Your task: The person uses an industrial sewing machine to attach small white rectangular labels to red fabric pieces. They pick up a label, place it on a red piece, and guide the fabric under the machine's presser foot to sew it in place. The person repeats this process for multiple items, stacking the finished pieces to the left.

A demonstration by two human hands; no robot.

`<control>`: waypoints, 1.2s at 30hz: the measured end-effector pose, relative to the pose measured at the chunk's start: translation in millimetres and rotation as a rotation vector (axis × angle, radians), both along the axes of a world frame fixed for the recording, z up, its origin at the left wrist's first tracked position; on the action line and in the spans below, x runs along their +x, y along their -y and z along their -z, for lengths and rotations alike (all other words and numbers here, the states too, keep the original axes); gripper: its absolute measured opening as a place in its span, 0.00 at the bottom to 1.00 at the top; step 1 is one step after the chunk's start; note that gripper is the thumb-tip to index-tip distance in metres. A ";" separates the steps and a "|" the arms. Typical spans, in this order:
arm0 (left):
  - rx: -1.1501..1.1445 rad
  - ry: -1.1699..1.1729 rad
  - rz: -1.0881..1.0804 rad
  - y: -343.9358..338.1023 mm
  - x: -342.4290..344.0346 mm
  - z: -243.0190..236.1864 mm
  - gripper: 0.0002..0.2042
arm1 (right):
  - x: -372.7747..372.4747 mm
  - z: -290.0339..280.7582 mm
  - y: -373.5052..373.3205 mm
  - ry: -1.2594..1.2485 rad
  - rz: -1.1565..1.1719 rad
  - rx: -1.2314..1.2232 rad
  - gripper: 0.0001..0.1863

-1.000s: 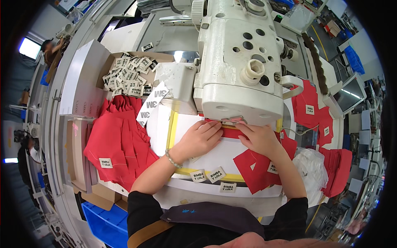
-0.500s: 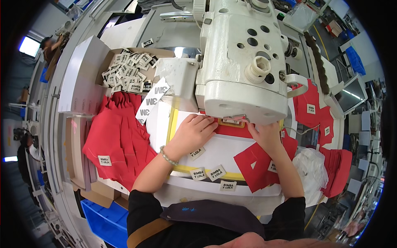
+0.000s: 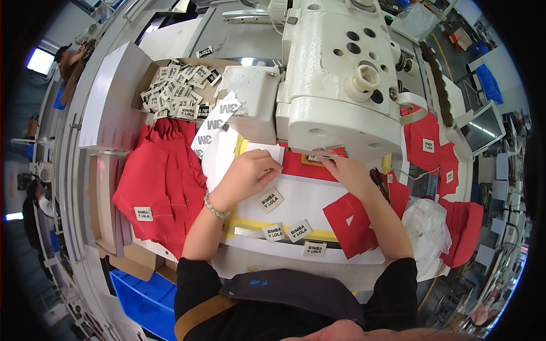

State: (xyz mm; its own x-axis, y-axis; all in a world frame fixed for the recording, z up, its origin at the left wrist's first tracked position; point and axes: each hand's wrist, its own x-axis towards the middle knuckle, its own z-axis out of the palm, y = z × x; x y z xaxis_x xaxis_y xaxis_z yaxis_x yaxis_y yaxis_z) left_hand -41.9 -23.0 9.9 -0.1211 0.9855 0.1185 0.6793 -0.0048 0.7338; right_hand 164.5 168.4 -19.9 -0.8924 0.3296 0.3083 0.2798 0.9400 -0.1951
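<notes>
A red fabric piece [image 3: 304, 168] lies under the head of a white industrial sewing machine [image 3: 341, 122], at a small yellow-edged frame. My left hand [image 3: 250, 175] is just left of this fabric, fingers bent and thumb near the forefinger; whether anything is pinched there is hidden. With its fingertips together, my right hand [image 3: 351, 175] reaches in at the yellow-edged frame beneath the head; what they grip cannot be made out. A dark slender tool [image 3: 380, 183] shows right of my right hand. Below my left hand, a cream square label [image 3: 271, 200] rests on the white work surface.
Several loose labels [image 3: 298, 230] lie along the near edge. A carton of labels [image 3: 179, 91] stands far left, behind stacked red fabric [image 3: 162, 187]. At right are more red pieces [image 3: 352, 224] and a crumpled clear plastic bag [image 3: 426, 233]. A blue crate [image 3: 145, 295] is lower left.
My left hand has drawn back left off the red fabric, its fingers now curled. My right hand has moved left and up to the yellow-edged frame, and the dark tool has come into sight.
</notes>
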 end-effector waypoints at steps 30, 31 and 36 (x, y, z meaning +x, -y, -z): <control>-0.187 0.524 0.247 -4.4 39.5 -8.3 0.18 | 42.8 -63.4 84.5 0.055 0.084 -0.928 0.12; -0.190 0.516 0.249 -5.5 42.4 -9.0 0.19 | 38.9 -58.1 88.6 0.041 0.088 -1.009 0.12; 0.024 0.282 0.053 14.2 57.2 -12.7 0.21 | 37.5 -49.1 96.2 0.040 0.118 -1.030 0.11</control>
State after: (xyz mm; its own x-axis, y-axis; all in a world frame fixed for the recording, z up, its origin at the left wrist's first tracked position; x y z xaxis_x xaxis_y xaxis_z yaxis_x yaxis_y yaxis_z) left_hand 15.3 -37.2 22.6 -0.1013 0.9887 0.1103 0.4468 -0.0539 0.8930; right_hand 202.0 72.2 29.2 -0.8405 0.5030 -0.2015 0.3835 0.2894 -0.8771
